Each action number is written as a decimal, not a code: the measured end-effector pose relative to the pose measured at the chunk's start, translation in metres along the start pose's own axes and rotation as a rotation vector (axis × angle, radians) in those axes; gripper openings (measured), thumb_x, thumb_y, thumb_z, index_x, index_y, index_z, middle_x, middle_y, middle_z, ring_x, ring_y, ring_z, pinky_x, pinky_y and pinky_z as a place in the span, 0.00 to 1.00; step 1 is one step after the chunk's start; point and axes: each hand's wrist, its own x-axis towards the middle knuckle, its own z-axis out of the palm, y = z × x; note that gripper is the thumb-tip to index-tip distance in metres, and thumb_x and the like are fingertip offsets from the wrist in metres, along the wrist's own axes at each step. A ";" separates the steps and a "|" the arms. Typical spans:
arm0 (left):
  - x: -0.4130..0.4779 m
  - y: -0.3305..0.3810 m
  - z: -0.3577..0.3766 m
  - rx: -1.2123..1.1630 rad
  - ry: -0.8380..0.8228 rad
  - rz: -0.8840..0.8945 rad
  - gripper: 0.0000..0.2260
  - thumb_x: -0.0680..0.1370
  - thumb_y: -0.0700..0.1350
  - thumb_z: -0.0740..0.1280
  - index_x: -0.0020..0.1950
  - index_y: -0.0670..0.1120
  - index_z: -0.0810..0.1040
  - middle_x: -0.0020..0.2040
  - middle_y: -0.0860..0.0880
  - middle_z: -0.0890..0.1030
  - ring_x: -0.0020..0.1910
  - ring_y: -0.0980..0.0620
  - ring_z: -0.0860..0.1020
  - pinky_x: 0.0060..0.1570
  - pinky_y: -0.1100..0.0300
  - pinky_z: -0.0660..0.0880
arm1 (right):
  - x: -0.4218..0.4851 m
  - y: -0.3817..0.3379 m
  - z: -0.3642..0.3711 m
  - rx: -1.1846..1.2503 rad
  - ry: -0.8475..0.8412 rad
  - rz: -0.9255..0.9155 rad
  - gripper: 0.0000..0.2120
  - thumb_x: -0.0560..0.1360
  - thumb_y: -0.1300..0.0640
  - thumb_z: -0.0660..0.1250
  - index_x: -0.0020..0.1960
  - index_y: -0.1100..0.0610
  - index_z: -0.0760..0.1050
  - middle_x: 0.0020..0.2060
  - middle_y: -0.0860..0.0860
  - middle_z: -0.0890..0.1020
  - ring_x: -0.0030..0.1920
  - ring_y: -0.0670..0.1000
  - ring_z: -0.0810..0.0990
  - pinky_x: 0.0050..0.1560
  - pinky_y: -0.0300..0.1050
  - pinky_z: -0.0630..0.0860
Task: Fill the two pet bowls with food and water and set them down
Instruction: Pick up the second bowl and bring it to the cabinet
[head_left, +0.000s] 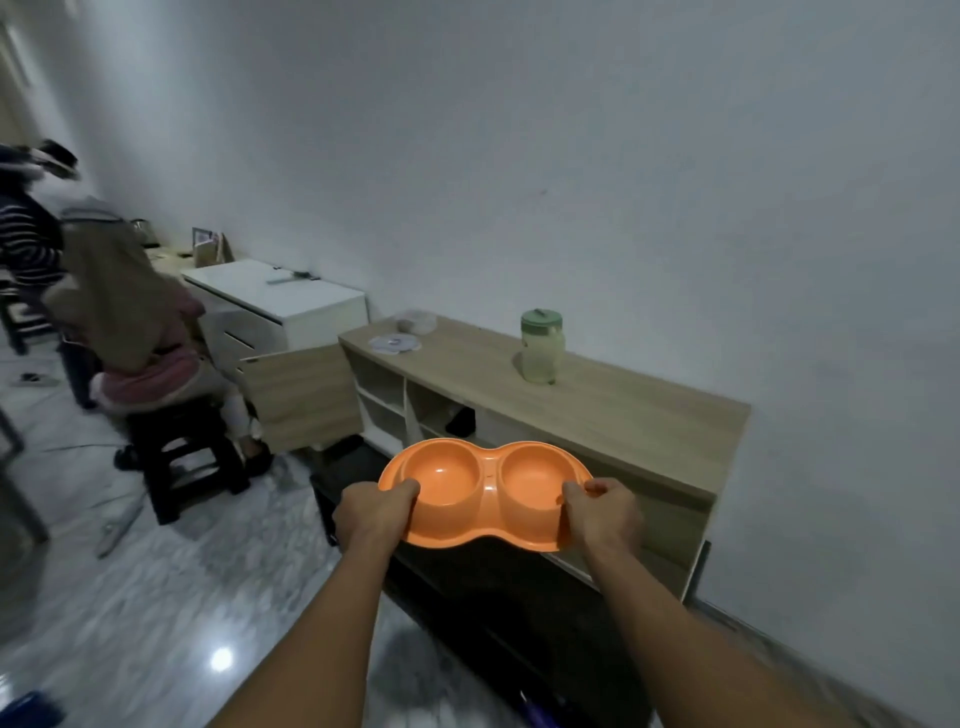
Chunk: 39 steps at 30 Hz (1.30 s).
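An orange double pet bowl with two round wells is held in the air in front of a low wooden cabinet. Both wells look empty. My left hand grips its left rim and my right hand grips its right rim. A green-lidded translucent jar stands upright on the cabinet top, beyond the bowl. A small clear container and a round flat lid lie at the cabinet's far left end.
A dark low bench or table sits below the bowl. A white drawer unit stands left of the cabinet. Two people are at the far left, one seated on a black stool. The floor is glossy marble.
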 end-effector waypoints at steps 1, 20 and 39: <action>0.018 0.002 -0.004 0.000 0.005 -0.003 0.12 0.69 0.53 0.73 0.37 0.44 0.79 0.40 0.43 0.82 0.41 0.42 0.80 0.44 0.53 0.78 | 0.005 -0.009 0.018 -0.012 -0.008 -0.006 0.18 0.73 0.50 0.71 0.60 0.56 0.78 0.57 0.55 0.80 0.56 0.57 0.79 0.52 0.50 0.77; 0.410 0.140 0.096 -0.072 0.000 -0.057 0.13 0.70 0.50 0.73 0.45 0.40 0.81 0.46 0.41 0.83 0.43 0.42 0.79 0.39 0.58 0.71 | 0.275 -0.165 0.333 -0.027 -0.007 -0.029 0.19 0.72 0.48 0.70 0.60 0.55 0.79 0.58 0.58 0.81 0.58 0.60 0.79 0.59 0.53 0.75; 0.718 0.250 0.281 0.348 -0.525 0.237 0.20 0.72 0.50 0.71 0.56 0.36 0.80 0.53 0.38 0.82 0.52 0.39 0.80 0.42 0.57 0.70 | 0.446 -0.181 0.517 -0.059 0.484 0.350 0.19 0.74 0.47 0.69 0.61 0.57 0.78 0.55 0.58 0.82 0.54 0.60 0.81 0.57 0.58 0.78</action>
